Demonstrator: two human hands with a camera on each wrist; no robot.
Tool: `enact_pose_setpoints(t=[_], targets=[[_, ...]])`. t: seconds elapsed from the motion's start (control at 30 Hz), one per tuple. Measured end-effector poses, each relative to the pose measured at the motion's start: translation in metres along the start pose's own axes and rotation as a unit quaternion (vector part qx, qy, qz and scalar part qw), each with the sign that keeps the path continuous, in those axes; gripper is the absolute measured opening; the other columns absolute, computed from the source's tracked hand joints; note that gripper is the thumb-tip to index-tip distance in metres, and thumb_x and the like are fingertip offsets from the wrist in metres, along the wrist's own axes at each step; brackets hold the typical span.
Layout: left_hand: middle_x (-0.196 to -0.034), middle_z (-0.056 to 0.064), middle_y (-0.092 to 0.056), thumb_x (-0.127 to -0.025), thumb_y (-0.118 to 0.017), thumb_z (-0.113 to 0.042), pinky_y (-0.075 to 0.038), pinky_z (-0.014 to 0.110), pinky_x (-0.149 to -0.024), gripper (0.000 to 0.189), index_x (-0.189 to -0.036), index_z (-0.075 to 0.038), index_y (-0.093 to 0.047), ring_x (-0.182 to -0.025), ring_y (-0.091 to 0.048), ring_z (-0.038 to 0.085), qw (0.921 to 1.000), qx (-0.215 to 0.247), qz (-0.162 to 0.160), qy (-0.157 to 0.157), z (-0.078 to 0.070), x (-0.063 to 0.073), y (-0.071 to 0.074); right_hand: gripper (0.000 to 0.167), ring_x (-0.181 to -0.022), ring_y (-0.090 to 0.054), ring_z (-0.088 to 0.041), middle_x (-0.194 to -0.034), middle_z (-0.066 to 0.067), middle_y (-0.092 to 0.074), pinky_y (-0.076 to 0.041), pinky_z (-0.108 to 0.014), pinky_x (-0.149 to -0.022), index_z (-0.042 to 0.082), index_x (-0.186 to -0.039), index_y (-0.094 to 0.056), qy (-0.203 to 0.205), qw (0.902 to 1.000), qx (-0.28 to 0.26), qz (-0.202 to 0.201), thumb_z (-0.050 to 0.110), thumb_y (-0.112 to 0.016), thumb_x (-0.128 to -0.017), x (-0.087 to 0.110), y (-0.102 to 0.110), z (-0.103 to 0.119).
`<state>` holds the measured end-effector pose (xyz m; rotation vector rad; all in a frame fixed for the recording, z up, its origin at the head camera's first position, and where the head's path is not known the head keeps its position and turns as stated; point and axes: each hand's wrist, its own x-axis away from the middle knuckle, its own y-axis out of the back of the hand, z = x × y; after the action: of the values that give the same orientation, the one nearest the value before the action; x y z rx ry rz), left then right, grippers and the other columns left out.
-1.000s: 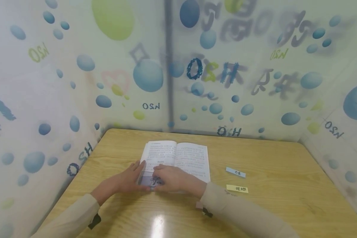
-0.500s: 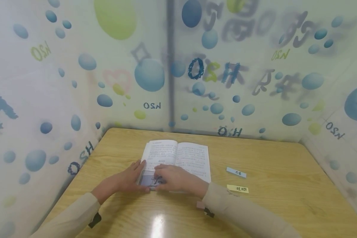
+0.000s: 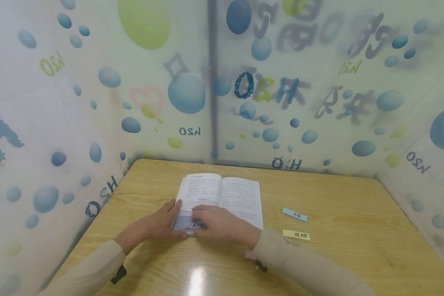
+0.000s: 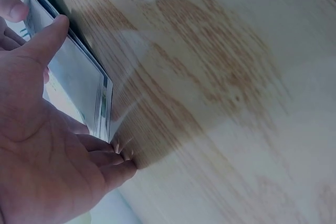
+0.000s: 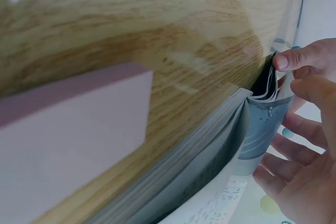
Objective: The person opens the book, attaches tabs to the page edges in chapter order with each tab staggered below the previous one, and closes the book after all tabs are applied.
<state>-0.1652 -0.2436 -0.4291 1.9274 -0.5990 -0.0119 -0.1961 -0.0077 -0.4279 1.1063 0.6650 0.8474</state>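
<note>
An open book (image 3: 240,195) lies on the wooden table, printed text on both pages and a blue-grey picture (image 3: 183,222) at the bottom of the left page. My left hand (image 3: 160,220) rests at the book's left side, thumb along the lower edge and fingers extended by the side edge. Over the lower left page lies my right hand (image 3: 218,222), fingers bent slightly, its thumb near the left thumb. In the right wrist view, the book's page edges (image 5: 210,124) and the spread fingers of my right hand (image 5: 310,177) show. The right hand covers part of the picture.
To the right of the book lie a blue strip (image 3: 294,214) and a yellow strip (image 3: 297,234), both with dark writing. A pink block (image 5: 79,135) sits near the right wrist, mostly under the sleeve in the head view. Bubble-printed curtains (image 3: 311,123) surround the table.
Both hands stay at almost the same places on the book. The head view has shifted slightly, so the whole scene sits a little farther right.
</note>
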Motion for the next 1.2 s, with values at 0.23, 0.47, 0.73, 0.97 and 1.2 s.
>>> enact_pose_setpoints(t=[0.23,0.47,0.73,0.97,1.2], targets=[[-0.156,0.043,-0.011,-0.09,-0.075,-0.049,-0.022,0.064,-0.114,0.109,-0.154,0.016,-0.015,-0.142,-0.015,0.059,0.9999,0.01,-0.007,-0.006,0.002,-0.001,-0.002,0.032,-0.114,-0.059,-0.009,-0.137,-0.001,-0.06,-0.049,-0.022,-0.092,0.013,-0.124,-0.066,-0.003,0.9997,0.018,-0.019,0.029,-0.068,-0.096,0.001,-0.001,0.002],[-0.155,0.043,-0.015,-0.089,-0.076,-0.049,-0.025,0.063,-0.113,0.11,-0.152,0.018,-0.017,-0.142,-0.018,0.059,0.9997,-0.011,-0.018,-0.012,0.004,-0.003,-0.005,0.045,-0.131,-0.051,-0.019,-0.147,-0.008,-0.052,-0.042,-0.029,-0.106,0.009,-0.136,-0.057,0.031,0.995,0.076,-0.057,0.023,-0.067,-0.094,0.008,0.008,0.003],[-0.156,0.042,-0.014,-0.09,-0.076,-0.048,-0.025,0.062,-0.114,0.108,-0.154,0.015,-0.017,-0.142,-0.018,0.058,0.9998,-0.015,-0.011,0.0,0.004,-0.004,-0.005,0.07,-0.147,-0.03,-0.033,-0.158,-0.016,-0.038,-0.02,-0.039,-0.12,0.004,-0.15,-0.044,0.053,0.976,0.183,-0.106,0.019,-0.071,-0.086,0.016,0.021,-0.004],[-0.157,0.042,-0.012,-0.09,-0.075,-0.049,-0.025,0.064,-0.113,0.107,-0.155,0.013,-0.018,-0.142,-0.017,0.059,0.9999,-0.012,-0.01,-0.001,0.003,-0.002,-0.005,0.081,-0.15,-0.023,-0.035,-0.161,-0.018,-0.029,-0.018,-0.039,-0.12,0.002,-0.155,-0.033,0.025,0.9805,0.164,-0.106,0.025,-0.072,-0.088,0.024,0.031,-0.011],[-0.158,0.04,-0.012,-0.089,-0.075,-0.051,-0.026,0.065,-0.112,0.108,-0.156,0.011,-0.019,-0.142,-0.017,0.059,0.9999,-0.011,-0.006,0.004,0.001,-0.003,-0.004,0.076,-0.148,-0.026,-0.036,-0.16,-0.018,-0.032,-0.021,-0.041,-0.119,0.001,-0.154,-0.036,0.008,0.9805,0.166,-0.105,0.028,-0.069,-0.092,0.028,0.045,-0.01]])
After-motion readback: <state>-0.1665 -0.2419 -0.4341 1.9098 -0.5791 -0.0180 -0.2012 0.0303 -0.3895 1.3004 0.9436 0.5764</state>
